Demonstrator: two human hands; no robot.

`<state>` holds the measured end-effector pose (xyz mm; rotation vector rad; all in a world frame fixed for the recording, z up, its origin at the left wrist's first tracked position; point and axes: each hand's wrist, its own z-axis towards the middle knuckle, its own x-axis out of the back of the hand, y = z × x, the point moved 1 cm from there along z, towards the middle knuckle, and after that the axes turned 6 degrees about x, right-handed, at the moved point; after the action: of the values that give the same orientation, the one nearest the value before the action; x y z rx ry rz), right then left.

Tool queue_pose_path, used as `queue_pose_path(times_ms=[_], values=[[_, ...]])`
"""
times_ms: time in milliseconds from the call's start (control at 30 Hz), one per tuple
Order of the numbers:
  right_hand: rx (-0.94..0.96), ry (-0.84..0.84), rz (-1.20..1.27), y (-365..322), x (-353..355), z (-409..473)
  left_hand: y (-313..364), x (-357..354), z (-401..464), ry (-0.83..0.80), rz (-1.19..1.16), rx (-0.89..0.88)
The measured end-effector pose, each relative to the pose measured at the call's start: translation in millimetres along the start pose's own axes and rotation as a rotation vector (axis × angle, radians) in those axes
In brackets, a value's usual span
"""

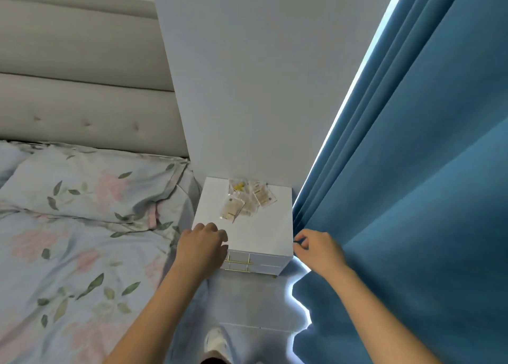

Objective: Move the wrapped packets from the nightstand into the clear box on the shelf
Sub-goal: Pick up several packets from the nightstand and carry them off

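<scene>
Wrapped packets [248, 198] lie heaped at the back of the nightstand [261, 234], against the wall. I hold my left hand [202, 244] and right hand [316, 249] loosely curled and empty at its front corners, likely poised to reach. Clear box and shelf are out of view.

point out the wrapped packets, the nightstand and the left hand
wrapped packets [248, 200]: head view, middle of the pile near the wall.
nightstand [261, 234]: head view, bare white top in front of the packets.
left hand [202, 244]: head view, back of the hand.
</scene>
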<state>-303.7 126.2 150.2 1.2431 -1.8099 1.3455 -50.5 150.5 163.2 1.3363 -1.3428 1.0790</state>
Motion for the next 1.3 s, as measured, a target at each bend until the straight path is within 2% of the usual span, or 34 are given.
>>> queue_pose_path(times_ms=[133, 367, 600, 733, 833, 933, 1100, 1233, 1300], values=[[-0.036, -0.035, 0.080, 3.6, -24.7, 93.6, -9.4, -37.4, 78.6, 0.011, -0.084, 0.035], [-0.085, -0.081, 0.174, 13.7, -103.3, 244.8, -19.7, -140.4, 208.7, -0.038, -0.036, -0.053], [-0.015, -0.111, 0.060, 38.2, -162.1, 373.3, -27.6, -217.7, 328.9, -0.105, -0.025, -0.082], [0.014, 0.022, 0.115, 52.1, -192.3, 435.2, -30.3, -258.9, 370.1, -0.150, -0.121, 0.035], [-0.095, 0.136, 0.198, 64.0, -210.8, 470.6, -26.0, -292.7, 384.0, -0.174, -0.341, 0.289], [-0.255, 0.082, 0.247, 74.3, -223.4, 496.0, -20.6, -328.1, 386.1, -0.210, -0.429, 0.514], [-0.297, -0.007, 0.114, 73.7, -230.0, 510.4, -19.7, -350.2, 382.7, -0.252, -0.430, 0.543], [-0.366, 0.009, 0.294, 76.7, -231.1, 511.5, -25.9, -347.2, 384.2, -0.241, -0.388, 0.530], [-0.354, 0.012, 0.405, 79.5, -232.4, 511.9, -26.2, -344.9, 390.8, -0.283, -0.451, 0.558]])
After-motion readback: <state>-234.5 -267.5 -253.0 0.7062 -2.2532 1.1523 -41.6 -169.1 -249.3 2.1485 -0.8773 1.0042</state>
